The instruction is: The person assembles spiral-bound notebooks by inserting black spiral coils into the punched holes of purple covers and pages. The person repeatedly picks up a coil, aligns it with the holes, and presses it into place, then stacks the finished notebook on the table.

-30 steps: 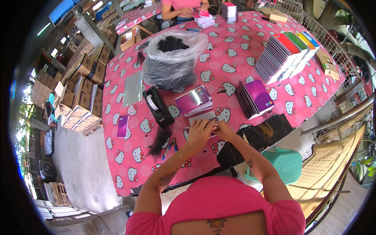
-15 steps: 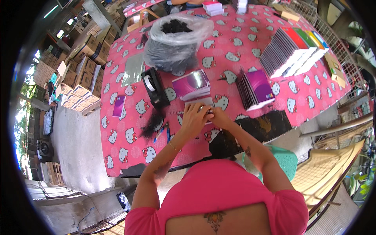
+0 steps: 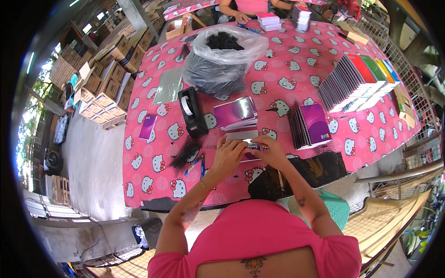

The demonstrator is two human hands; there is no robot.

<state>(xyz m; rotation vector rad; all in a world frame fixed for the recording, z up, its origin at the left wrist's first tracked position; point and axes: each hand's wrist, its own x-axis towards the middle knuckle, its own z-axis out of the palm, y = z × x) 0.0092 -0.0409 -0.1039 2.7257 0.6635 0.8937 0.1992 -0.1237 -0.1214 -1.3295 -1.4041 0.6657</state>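
A small notebook [image 3: 242, 135] with pale pages and a purple cover lies at the near middle of the table, largely covered by my fingers. My left hand [image 3: 227, 156] grips its left side with bent fingers. On the other side my right hand [image 3: 270, 151] pinches its edge. Just beyond is a stack of purple notebooks [image 3: 235, 112], fanned slightly. A black tape dispenser [image 3: 192, 113] stands to their left, with a bunch of black binding strands [image 3: 185, 153] and pens [image 3: 194, 165] nearer me.
A clear plastic bag [image 3: 215, 69] full of black strands stands behind. Spiral-bound purple notebooks [image 3: 309, 125] and a large multicoloured notebook row [image 3: 352, 85] occupy the right. A single purple notebook [image 3: 148, 127] lies left. Another person's hand [image 3: 241, 18] rests at the far edge.
My hands have moved apart slightly, showing more of the notebook between them. The view has shifted, bringing more of the person across the table into sight.
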